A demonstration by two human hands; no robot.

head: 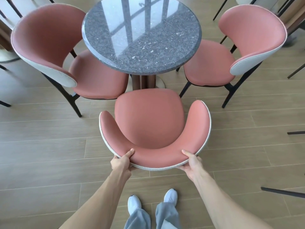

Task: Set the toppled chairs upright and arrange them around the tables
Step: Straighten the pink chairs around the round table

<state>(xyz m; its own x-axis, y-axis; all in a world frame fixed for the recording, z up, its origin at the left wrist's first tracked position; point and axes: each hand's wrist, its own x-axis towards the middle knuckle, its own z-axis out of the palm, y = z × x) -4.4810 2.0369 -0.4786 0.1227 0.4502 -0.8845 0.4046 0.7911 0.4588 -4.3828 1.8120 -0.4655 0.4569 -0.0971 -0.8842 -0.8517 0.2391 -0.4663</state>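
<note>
We stand behind the near chair (pixel 149 123), which is upright at six o'clock of the round table (pixel 142 33), its seat front just beside the table's pedestal (pixel 143 80). Our left hand (pixel 123 160) grips the top of the backrest at its seven o'clock curve, thumb on the pink inner face and fingers curled under the grey outer rim. Our right hand (pixel 192 160) grips the same rim at five o'clock in the same way, thumb on top. The hands are well apart, one at each side of the backrest.

Two more pink chairs stand upright at the table. The left chair (pixel 54 52) sits at nine o'clock, its seat tucked partly under the tabletop. The right chair (pixel 234 52) sits at three o'clock, its seat edge also under the tabletop. All three seats face the table.

The tabletop is dark speckled stone, glossy, with window reflections across it. Below us our white shoes (pixel 134 204) and grey trouser legs show on the wood-plank floor (pixel 49 154). Dark chair legs (pixel 283 192) of other furniture reach in at the right edge, and more show along the top edge.
</note>
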